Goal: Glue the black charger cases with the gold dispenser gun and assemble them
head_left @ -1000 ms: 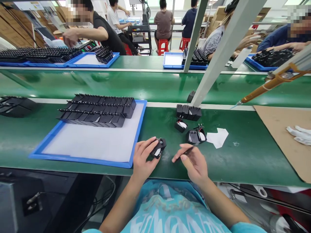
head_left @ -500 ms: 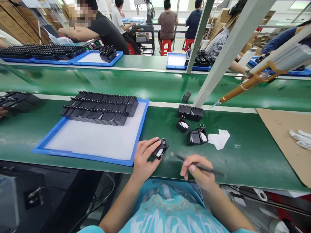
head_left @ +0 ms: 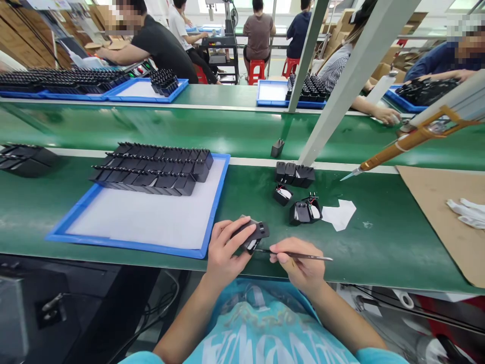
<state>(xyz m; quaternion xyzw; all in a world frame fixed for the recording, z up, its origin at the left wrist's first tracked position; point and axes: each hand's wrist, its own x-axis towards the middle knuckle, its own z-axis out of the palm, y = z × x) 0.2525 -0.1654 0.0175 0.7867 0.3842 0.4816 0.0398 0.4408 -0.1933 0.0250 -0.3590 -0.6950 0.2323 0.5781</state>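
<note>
While the left hand [head_left: 226, 247] grasps a small black housing [head_left: 257, 232], tilted, near the front edge of the green bench [head_left: 386, 258], the right hand [head_left: 299, 263] pinches a thin dark tool [head_left: 316, 257]; tool tip at the housing's near end, contact too small to tell; blue-rimmed tray [head_left: 140, 220] just beside the left hand, case rows [head_left: 155, 172] across its far part; beyond the right hand, a case pair [head_left: 301, 213] next to a white paper piece [head_left: 340, 215]; orange-bodied implement [head_left: 394, 147] slanting in from the right.
</note>
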